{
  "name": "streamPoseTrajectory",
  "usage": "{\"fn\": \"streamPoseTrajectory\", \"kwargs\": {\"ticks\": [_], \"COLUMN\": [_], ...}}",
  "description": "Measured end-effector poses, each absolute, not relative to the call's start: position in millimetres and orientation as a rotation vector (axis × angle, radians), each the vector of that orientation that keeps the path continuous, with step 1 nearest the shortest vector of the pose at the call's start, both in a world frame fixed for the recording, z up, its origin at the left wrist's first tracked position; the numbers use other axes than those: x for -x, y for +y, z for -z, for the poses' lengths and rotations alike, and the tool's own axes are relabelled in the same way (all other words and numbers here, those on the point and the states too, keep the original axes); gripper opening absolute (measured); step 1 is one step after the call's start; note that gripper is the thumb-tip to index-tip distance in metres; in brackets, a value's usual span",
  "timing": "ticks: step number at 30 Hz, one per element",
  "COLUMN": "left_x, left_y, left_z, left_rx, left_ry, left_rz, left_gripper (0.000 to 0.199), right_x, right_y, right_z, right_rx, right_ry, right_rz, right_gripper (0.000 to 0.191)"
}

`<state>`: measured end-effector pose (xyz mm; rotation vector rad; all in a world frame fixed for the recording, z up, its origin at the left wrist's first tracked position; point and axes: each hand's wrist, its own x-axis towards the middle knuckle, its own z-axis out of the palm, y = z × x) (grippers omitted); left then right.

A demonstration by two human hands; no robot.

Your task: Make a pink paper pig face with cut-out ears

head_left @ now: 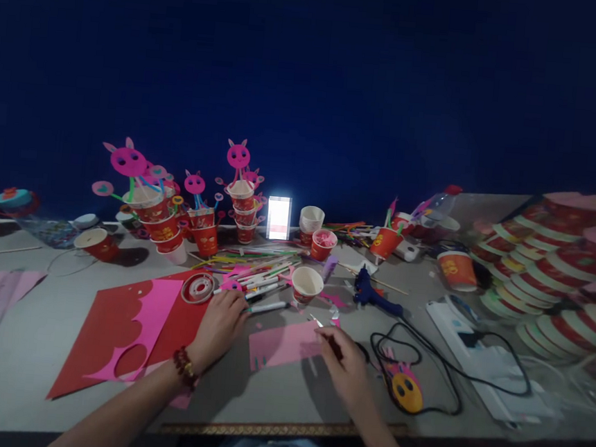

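Observation:
My right hand (342, 361) is closed round a pair of scissors (315, 320), whose metal tip points up and left over the right end of a light pink paper strip (282, 345). The strip lies flat on the table and has small dark marks near its left end. My left hand (221, 324), with a beaded bracelet at the wrist, is beside the markers (267, 308) and a tape roll (198, 288). Its fingertips touch a small magenta piece; whether they grip it is unclear. A white-rimmed paper cup (307, 285) stands just beyond the strip.
Red card (79, 343) and cut magenta paper (157, 308) lie left. A blue glue gun (375, 293) and looping black cable (442, 368) are at right, near a white power strip (488, 372). Decorated cup figures (157, 218) stand behind; stacked cups (550, 259) fill the far right.

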<state>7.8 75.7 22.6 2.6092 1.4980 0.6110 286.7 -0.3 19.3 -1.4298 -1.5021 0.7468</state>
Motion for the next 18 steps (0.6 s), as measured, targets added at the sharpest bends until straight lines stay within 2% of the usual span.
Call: {"fn": "streamPoseTrajectory", "kwargs": {"ticks": [3,6,11,13,16,18], "left_x": [-23.2,-31.3,-26.0,-21.5,-14.3,-10.5], "left_y": [85.6,86.8,66.9,55.3,42.0,37.3], "left_z": [-14.8,-14.5,-21.9,-22.5,-20.9,-20.7], "left_rx": [-2.646,-2.638,-2.631,-2.560,-2.424,-2.319], "left_ry": [1.501,1.505,1.363,1.308,1.272,1.265], "left_rz": [-0.556,-0.565,-0.525,-0.529,-0.594,-0.644], "left_gripper": [0.011,0.021,0.014,0.014,0.020,0.024], "right_x": [-282.9,-263.2,-239.7,-236.9,-236.0,-235.7], "right_y": [-3.1,-2.4,16.4,24.4,30.8,31.5], "right_z": [-24.5,-23.9,-21.4,-23.4,-29.5,-34.4], "right_rx": [1.401,1.368,1.513,1.538,1.542,1.528], "right_ry": [-1.924,-2.190,-2.356,-2.393,-2.417,-2.420], "right_rz": [-0.621,-0.550,-0.460,-0.455,-0.446,-0.427], "right_gripper": [0.016,0.029,0.043,0.036,0.016,0.011]}}
